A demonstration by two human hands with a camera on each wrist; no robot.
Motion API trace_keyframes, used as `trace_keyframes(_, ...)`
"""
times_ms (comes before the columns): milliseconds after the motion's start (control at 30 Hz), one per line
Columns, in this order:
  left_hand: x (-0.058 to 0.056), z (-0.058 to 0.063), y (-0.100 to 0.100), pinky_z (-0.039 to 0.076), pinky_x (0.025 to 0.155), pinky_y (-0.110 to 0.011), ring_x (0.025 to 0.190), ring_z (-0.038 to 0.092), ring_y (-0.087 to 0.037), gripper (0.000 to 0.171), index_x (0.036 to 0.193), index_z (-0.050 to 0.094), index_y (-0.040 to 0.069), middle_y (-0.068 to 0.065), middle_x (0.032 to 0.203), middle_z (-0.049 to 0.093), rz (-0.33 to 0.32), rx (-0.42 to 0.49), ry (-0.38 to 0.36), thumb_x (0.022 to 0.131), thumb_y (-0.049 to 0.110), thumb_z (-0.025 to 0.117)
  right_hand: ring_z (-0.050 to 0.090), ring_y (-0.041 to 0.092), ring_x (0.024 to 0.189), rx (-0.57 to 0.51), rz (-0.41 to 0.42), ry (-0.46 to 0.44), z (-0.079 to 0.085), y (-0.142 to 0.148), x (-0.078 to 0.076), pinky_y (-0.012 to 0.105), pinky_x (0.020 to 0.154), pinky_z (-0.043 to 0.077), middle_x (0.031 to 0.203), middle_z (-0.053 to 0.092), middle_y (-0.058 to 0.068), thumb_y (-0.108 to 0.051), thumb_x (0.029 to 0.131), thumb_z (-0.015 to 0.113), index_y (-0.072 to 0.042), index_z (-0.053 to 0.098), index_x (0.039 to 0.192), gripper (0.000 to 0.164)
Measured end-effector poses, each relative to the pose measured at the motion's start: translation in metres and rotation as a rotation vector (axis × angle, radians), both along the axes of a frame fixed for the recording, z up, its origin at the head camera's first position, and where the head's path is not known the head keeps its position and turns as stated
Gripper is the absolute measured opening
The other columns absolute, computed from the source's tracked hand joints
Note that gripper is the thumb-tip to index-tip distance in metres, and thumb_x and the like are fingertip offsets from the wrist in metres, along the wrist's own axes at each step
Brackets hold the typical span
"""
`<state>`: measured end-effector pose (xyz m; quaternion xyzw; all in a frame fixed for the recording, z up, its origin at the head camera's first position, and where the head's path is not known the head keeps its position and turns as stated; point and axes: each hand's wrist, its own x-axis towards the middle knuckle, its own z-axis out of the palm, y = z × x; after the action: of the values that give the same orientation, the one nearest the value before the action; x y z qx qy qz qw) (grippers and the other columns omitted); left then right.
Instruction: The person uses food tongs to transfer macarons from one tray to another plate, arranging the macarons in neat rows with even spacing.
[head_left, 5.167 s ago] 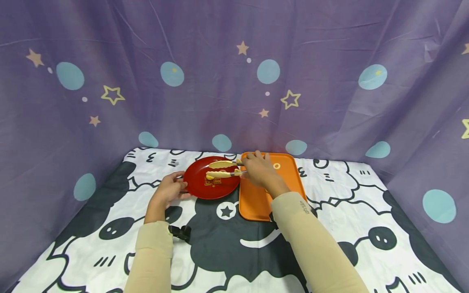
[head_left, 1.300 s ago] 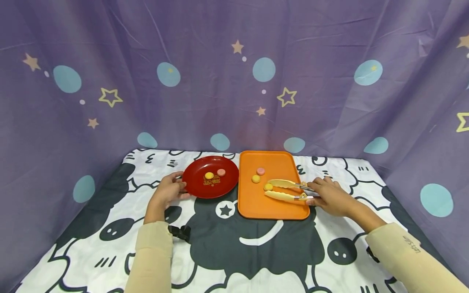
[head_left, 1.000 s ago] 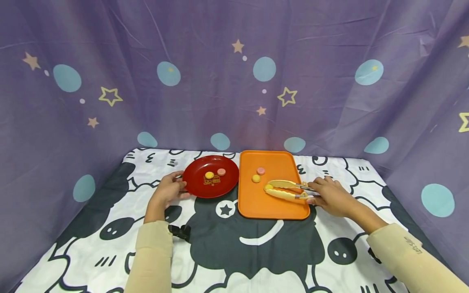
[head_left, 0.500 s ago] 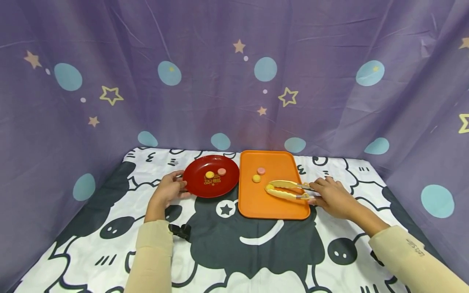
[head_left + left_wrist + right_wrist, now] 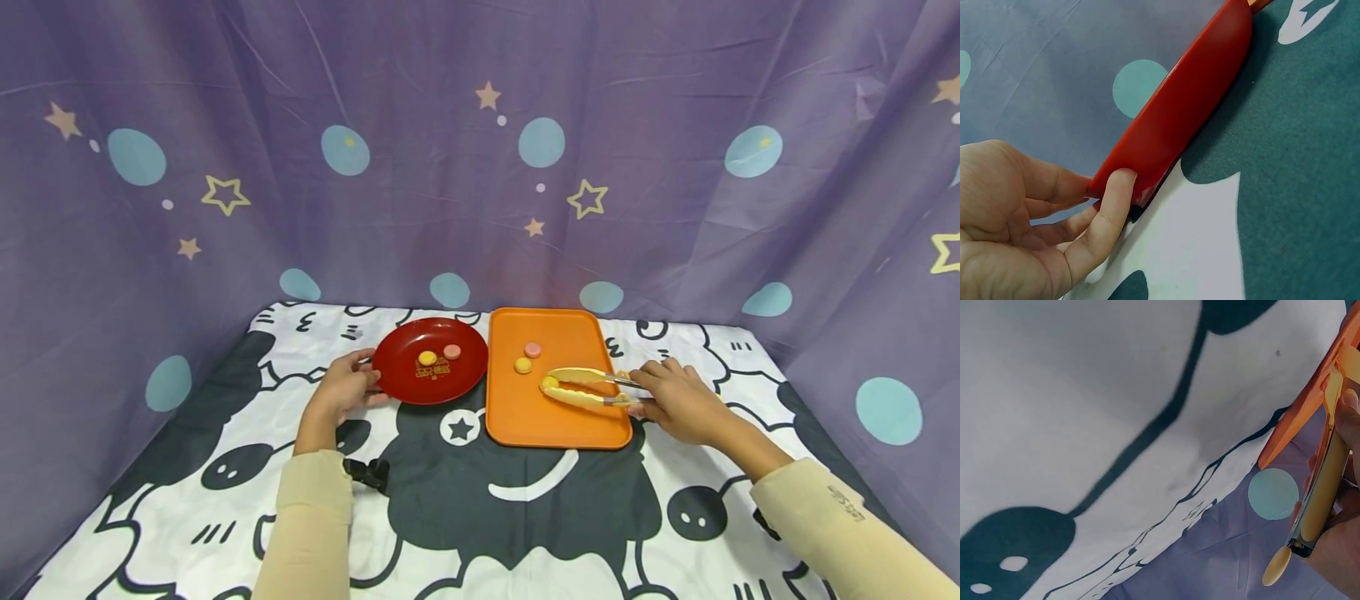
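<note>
Orange rectangular tray (image 5: 555, 427); left of it, round red plate (image 5: 405, 379), rim pinched by fingers of left hand (image 5: 347, 387); across tray's right edge, yellow-and-silver tongs (image 5: 581, 398), gripped by fingers of right hand (image 5: 678, 403).

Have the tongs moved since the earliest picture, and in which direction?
Yes, to the right. In the head view, the tongs were over the red plate then; now they are over the orange tray.

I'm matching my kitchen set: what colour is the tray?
The tray is orange, and the head view shows it best.
</note>
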<state>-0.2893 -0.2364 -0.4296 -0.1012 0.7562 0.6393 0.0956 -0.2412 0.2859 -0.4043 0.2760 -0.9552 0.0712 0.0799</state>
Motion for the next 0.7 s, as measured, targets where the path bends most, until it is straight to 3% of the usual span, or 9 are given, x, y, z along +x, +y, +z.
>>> trace_keyframes(700,0.002,0.003,0.001,0.063,0.081,-0.038,0.095,0.066,-0.024,0.062,0.162,0.026,0.007,-0.026,0.146,0.044,-0.004,-0.009,0.006,0.104,-0.001,0.045,0.053,0.031,0.101,-0.026,0.028,0.051,0.032,-0.014,-0.019,0.042,0.075,0.04,0.122,0.066,0.013,-0.028,0.091,0.079,-0.004,0.068,0.129,0.047)
